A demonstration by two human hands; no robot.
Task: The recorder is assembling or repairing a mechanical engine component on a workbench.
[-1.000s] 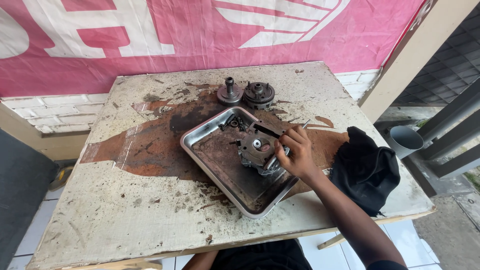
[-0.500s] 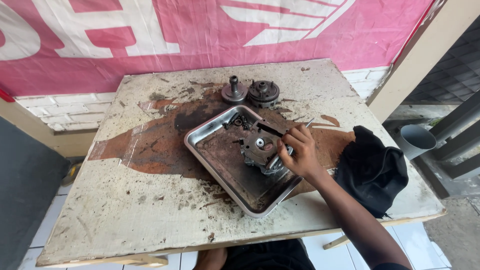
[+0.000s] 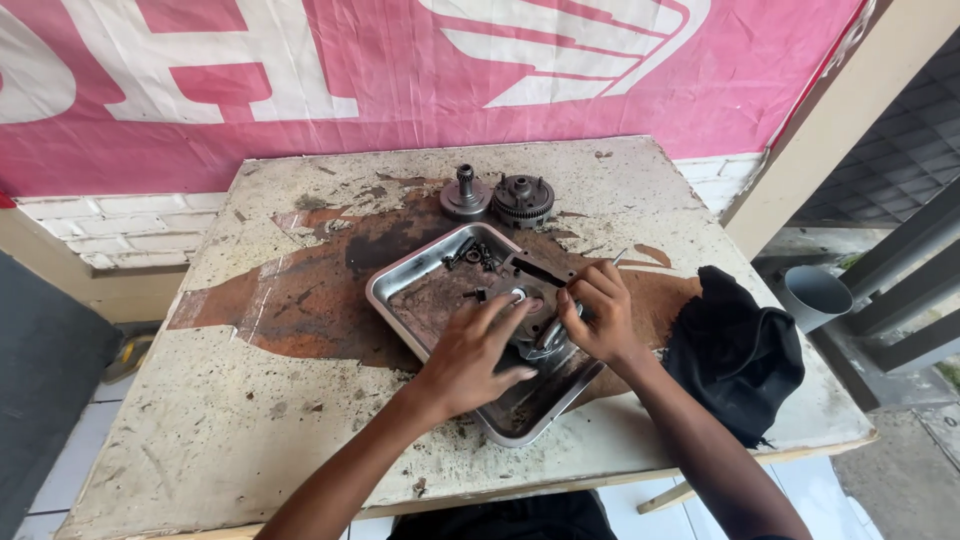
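A greasy metal engine part lies in a dented steel tray on the stained table. My right hand grips the part's right side, fingers curled around it. From the lower left my left hand comes in with fingers spread, its tips resting on top of the part. Small dark bolts lie loose in the tray's far corner. The part's underside is hidden by my hands.
Two round gear-like pieces, one with a shaft and a toothed one, stand behind the tray. A black cloth lies at the table's right edge. A grey pipe is off to the right, and a pink banner hangs behind.
My left hand has come into view and reached onto the part in the tray. My right hand has stayed on the part. The camera has shifted slightly.
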